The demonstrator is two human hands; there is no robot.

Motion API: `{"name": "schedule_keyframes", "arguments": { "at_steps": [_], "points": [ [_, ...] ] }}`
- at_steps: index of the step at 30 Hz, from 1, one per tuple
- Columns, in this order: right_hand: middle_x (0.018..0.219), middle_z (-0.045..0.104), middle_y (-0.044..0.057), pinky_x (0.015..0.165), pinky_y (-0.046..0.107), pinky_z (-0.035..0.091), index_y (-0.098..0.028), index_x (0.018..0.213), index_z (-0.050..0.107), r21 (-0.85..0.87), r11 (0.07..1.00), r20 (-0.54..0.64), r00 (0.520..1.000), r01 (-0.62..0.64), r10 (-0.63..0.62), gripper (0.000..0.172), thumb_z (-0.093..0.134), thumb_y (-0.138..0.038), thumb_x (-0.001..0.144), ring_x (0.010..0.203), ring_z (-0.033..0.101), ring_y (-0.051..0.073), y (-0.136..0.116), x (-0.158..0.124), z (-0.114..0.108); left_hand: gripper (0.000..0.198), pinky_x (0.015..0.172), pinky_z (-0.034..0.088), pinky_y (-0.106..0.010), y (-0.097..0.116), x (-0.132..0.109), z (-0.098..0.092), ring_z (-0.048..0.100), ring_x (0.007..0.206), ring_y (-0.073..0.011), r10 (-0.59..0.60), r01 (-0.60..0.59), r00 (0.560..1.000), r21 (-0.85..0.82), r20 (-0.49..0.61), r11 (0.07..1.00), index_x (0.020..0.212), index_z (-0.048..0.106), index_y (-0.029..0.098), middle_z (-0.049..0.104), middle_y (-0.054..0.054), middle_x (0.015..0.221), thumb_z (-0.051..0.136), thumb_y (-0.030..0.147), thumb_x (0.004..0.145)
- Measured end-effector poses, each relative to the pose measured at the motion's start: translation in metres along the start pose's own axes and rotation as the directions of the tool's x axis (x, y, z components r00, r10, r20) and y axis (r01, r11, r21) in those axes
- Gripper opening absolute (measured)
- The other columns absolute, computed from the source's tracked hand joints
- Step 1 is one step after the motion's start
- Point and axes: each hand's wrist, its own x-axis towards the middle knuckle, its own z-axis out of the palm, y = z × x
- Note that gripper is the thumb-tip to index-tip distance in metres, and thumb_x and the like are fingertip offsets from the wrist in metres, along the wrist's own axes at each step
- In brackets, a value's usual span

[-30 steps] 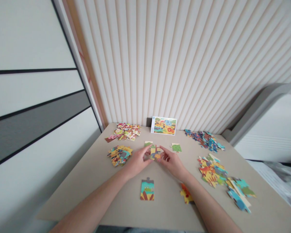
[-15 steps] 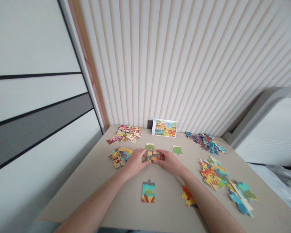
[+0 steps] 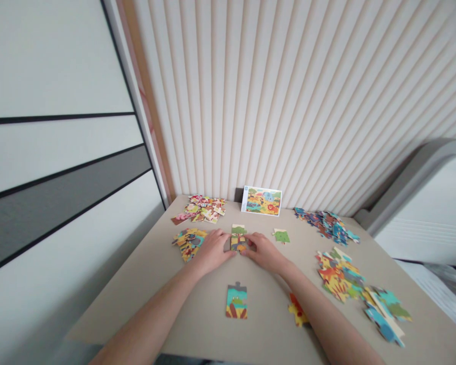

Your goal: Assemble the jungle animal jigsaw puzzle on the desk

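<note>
L hand & R hand gripping lower tree pc btwn them (upper pc touching its top)

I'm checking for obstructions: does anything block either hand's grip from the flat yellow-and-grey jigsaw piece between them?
Nothing visible does: left hand and right hand touch opposite sides of the flat yellow-and-grey jigsaw piece.

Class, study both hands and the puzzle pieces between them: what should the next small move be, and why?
Probably press the trunk piece gently down along its upper edge, beside the treetop piece. The left hand and right hand flank it, and the pictured trunk lines up beneath the green; whether the two have locked is too small to tell.
</note>
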Motion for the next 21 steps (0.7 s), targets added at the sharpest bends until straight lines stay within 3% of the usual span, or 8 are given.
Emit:
{"name": "schedule_keyframes", "arguments": {
  "at_steps": [8,21],
  "points": [
    [0.090,0.061,0.004,0.077,0.028,0.040,-0.019,0.107,0.068,-0.065,0.998,0.011,1.000,0.010,-0.010,0.024,0.070,-0.036,0.090,0.084,0.055,0.019,-0.0046,-0.0019,-0.0011,0.045,0.094,0.046,-0.037,-0.0008,-0.0020,-0.0005,0.059,0.111,-0.0296,0.013,-0.014,1.000,0.041,0.004,0.999,0.121,0.067,0.022,0.064,-0.009,0.109,0.076,0.044,0.083],
    [0.095,0.060,0.006,0.079,0.028,0.041,-0.020,0.119,0.065,-0.128,0.992,0.040,0.999,0.019,-0.014,0.034,0.064,-0.043,0.094,0.087,0.057,0.020,-0.0078,-0.0046,-0.0030,0.042,0.094,0.046,-0.038,0.0017,-0.0037,-0.0030,0.059,0.109,-0.0296,0.021,-0.023,1.000,0.077,0.019,0.997,0.123,0.067,0.024,0.064,-0.009,0.107,0.071,0.044,0.086]
  ]
}}
